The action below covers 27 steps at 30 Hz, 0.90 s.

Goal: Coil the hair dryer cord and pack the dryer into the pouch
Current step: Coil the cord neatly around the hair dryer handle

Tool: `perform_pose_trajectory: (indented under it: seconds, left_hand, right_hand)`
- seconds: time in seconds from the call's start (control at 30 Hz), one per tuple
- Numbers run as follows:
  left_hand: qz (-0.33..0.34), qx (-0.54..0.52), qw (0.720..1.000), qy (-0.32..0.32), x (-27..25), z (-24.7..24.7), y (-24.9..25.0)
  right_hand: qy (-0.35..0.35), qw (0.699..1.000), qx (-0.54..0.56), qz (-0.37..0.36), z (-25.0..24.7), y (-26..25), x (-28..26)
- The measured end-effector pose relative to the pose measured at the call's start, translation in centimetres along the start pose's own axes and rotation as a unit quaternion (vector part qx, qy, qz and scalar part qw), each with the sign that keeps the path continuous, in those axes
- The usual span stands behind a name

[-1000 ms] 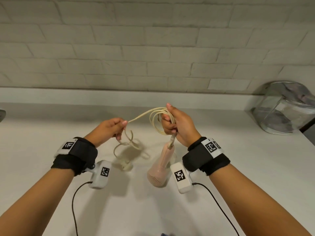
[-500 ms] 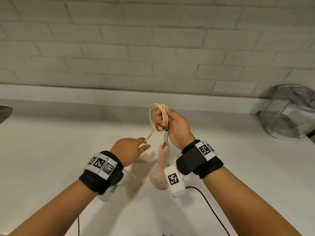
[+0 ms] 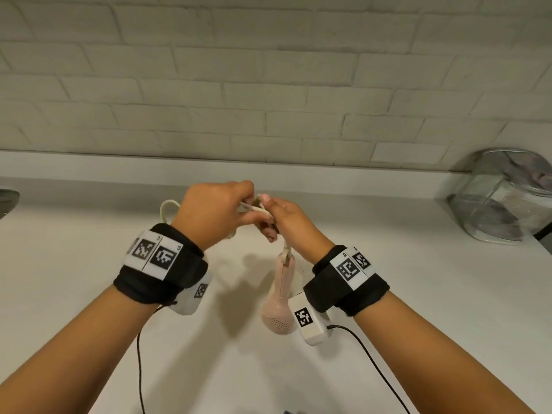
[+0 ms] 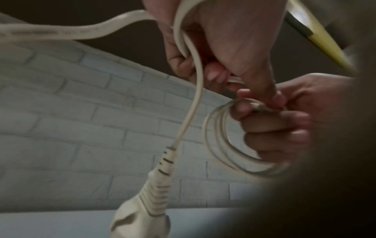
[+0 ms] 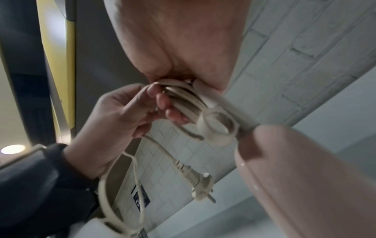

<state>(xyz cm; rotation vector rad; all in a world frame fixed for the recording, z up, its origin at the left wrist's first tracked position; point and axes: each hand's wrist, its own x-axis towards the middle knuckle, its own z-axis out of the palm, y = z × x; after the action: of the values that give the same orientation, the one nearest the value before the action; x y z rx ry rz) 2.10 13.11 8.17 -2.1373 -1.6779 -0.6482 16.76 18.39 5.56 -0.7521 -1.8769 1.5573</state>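
The pink hair dryer (image 3: 280,294) hangs nozzle-down above the white counter by its cream cord (image 3: 168,208). My right hand (image 3: 268,224) grips the coiled loops of cord (image 4: 221,154) just above the dryer handle (image 5: 305,185), fingers curled through the coil. Pressed against it, my left hand (image 3: 248,204) pinches the free length of cord (image 4: 195,67). The plug (image 4: 142,212) dangles below that hand and also shows in the right wrist view (image 5: 198,185). A slack loop sticks out to the left of my left hand. The clear pouch (image 3: 504,201) sits at the far right against the wall.
The white counter (image 3: 89,294) runs back to a white brick wall (image 3: 268,85). A dark object (image 3: 7,200) pokes in at the left edge. Black sensor cables (image 3: 139,369) trail from both wristbands toward me.
My left hand has risen and moved right, bringing the free cord end up against the coil in my right hand. The right hand and the hanging dryer have stayed roughly where they were.
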Motion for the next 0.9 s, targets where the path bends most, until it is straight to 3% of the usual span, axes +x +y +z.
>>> perform_pose_trajectory:
  seconds: [0.07, 0.17, 0.27, 0.4, 0.53, 0.57, 0.7, 0.8, 0.83, 0.9]
  left_hand:
    - [-0.039, -0.04, 0.998, 0.001, 0.4, 0.1, -0.5]
    - [-0.081, -0.149, 0.983, -0.073, 0.4, 0.8, -1.1]
    - [-0.121, -0.282, 0.943, -0.131, -0.5, 1.9, -2.2]
    - [-0.161, -0.389, 0.894, -0.154, -3.2, 3.5, -3.5]
    - [-0.25, -0.486, 0.831, -0.104, -5.3, 4.2, -4.0]
    - [-0.257, -0.469, 0.84, -0.096, -5.5, 4.2, -4.2]
    - [-0.203, -0.303, 0.926, -0.102, -6.9, 3.7, -6.3]
    - [-0.205, -0.239, 0.948, -0.04, -8.5, 4.3, -8.3]
    - [-0.246, -0.268, 0.932, 0.006, -8.9, 4.7, -8.8]
    - [-0.357, -0.375, 0.85, 0.1, -9.5, 5.3, -9.2]
  right_hand:
    - [-0.019, 1.0, -0.014, 0.008, -0.2, -0.4, -0.3]
    - [-0.037, 0.998, -0.058, 0.009, -0.4, -0.6, -0.4]
    - [-0.01, 0.999, -0.03, 0.03, -1.0, -0.2, -0.2]
    - [0.048, 0.998, 0.005, 0.045, -2.5, 0.3, -0.3]
    - [0.049, 0.997, 0.025, 0.049, -2.7, 0.3, -0.3]
    - [0.047, 0.997, 0.031, 0.047, -2.7, 0.3, -0.3]
    - [0.061, 0.997, 0.016, 0.038, -3.2, 0.4, -0.4]
    - [0.089, 0.996, -0.008, 0.027, -4.0, 1.0, -0.8]
    - [0.1, 0.995, -0.017, 0.025, -4.2, 1.1, -0.9]
    - [0.108, 0.993, -0.037, 0.028, -4.2, 1.2, -1.0]
